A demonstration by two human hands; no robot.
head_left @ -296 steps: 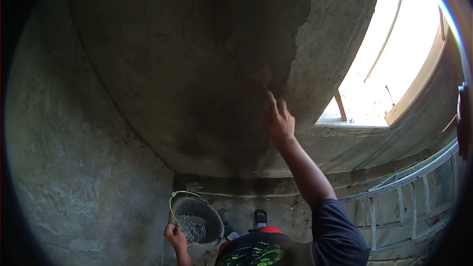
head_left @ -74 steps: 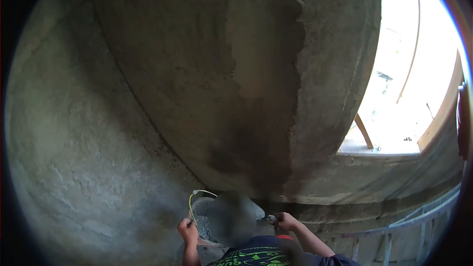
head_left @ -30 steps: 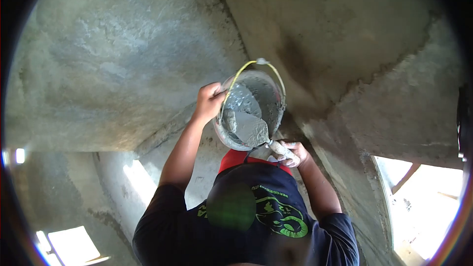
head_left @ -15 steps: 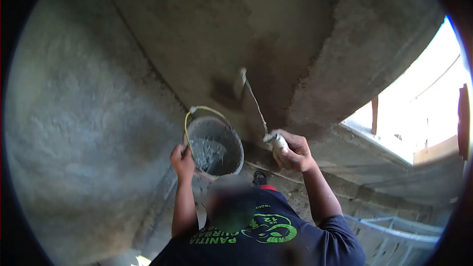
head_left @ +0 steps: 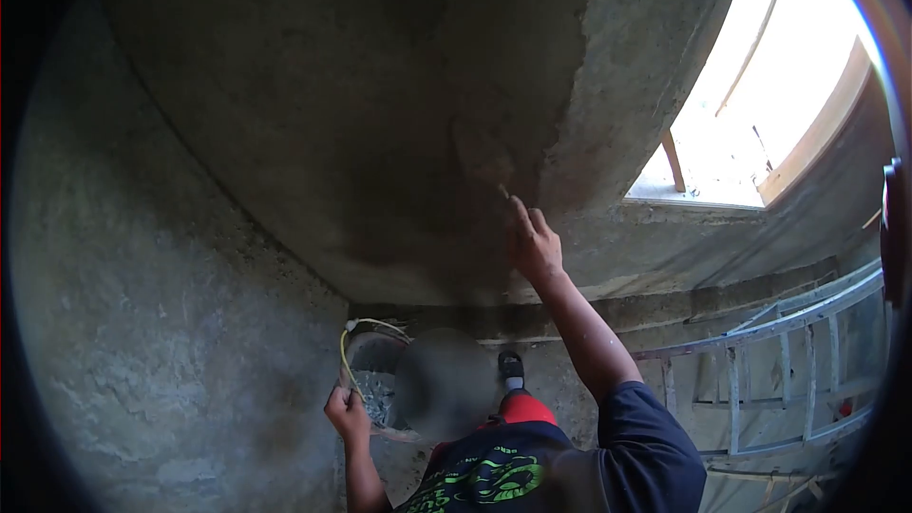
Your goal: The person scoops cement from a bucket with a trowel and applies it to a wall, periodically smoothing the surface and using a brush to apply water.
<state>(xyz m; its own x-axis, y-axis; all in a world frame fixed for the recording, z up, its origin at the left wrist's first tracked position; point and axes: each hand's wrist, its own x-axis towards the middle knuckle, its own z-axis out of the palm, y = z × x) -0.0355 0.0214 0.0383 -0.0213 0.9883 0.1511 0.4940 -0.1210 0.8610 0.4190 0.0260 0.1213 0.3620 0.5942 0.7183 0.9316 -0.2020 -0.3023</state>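
My left hand (head_left: 349, 412) is closed on the rim and handle side of a bucket (head_left: 378, 347), at the lower left. Grey wet mortar (head_left: 377, 393) lies inside it, and its yellow handle (head_left: 344, 358) stands up. Part of the bucket is hidden behind a dark blurred patch. Stretched out to the wall, my right hand (head_left: 536, 245) is closed on a trowel (head_left: 486, 163). The trowel's blade looks dim and blurred against the dark, damp wall (head_left: 408, 114), so its exact contact is hard to tell.
A bright window opening (head_left: 750, 104) with a wooden frame is at the upper right. A metal ladder (head_left: 760, 361) lies at the lower right. Another rough wall (head_left: 161, 323) rises on the left. My shoe (head_left: 511, 369) is on the floor below the wall.
My right hand has moved up and forward to the wall, with the trowel now extended. The bucket and my left hand appear lower in view, and the view has shifted.
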